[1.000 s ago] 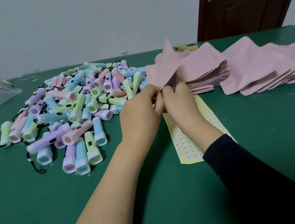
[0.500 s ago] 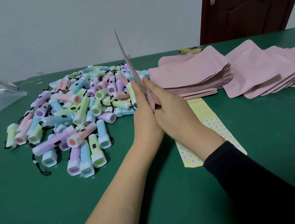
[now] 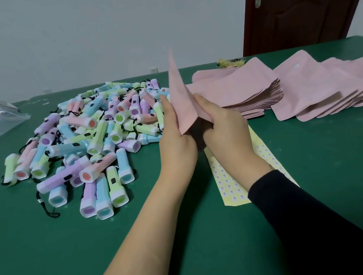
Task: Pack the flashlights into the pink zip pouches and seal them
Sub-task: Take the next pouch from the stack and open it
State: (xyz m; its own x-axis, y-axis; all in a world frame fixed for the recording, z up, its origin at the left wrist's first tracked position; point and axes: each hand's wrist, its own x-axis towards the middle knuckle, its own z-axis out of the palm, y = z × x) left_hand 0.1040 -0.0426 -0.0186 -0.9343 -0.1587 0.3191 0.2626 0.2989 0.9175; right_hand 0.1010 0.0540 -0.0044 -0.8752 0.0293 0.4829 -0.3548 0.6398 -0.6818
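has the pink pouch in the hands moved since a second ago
Yes: the held pouch has swung up from lying over the pouch stack to standing on edge at its left end.

Two hands hold one pink zip pouch (image 3: 181,103) upright above the green table (image 3: 51,257).
The left hand (image 3: 175,138) and right hand (image 3: 222,127) grip its lower edges, where a dark gap shows. The flashlights (image 3: 93,138) lie heaped to the left, stacked pouches (image 3: 239,88) to the right, and a yellow sticker sheet (image 3: 227,185) under the wrists.

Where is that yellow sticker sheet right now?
The yellow sticker sheet lies on the green table mid-view, partly under the right hand, just before the pink pouch stack.
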